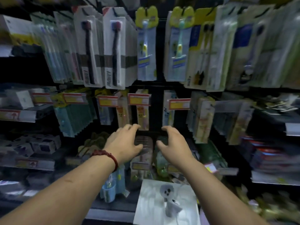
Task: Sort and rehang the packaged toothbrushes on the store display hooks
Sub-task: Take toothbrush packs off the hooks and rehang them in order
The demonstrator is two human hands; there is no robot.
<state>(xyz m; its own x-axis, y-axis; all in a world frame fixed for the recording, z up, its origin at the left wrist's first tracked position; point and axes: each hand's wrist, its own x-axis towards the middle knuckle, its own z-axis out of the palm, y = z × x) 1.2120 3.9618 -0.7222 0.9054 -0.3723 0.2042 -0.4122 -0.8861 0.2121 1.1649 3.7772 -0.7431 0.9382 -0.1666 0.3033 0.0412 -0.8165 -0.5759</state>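
Both my hands reach into the middle of the display, below the row of price tags. My left hand [125, 142], with a red bead bracelet on its wrist, curls its fingers round the left side of a dark toothbrush pack [146, 143]. My right hand [172, 141] grips another dark pack [162, 139] right beside it. The two packs hang side by side and are blurred and dim. Above them hang white packs with dark brushes [116, 51] and yellow-topped children's brush packs [146, 46].
Red and yellow price tags [139, 99] stick out on hook ends just above my hands. Teal packs [73, 117] hang at the left and pale yellow packs [203, 120] at the right. A white pack with a ghost-shaped item [167, 202] lies low at centre. Shelves flank both sides.
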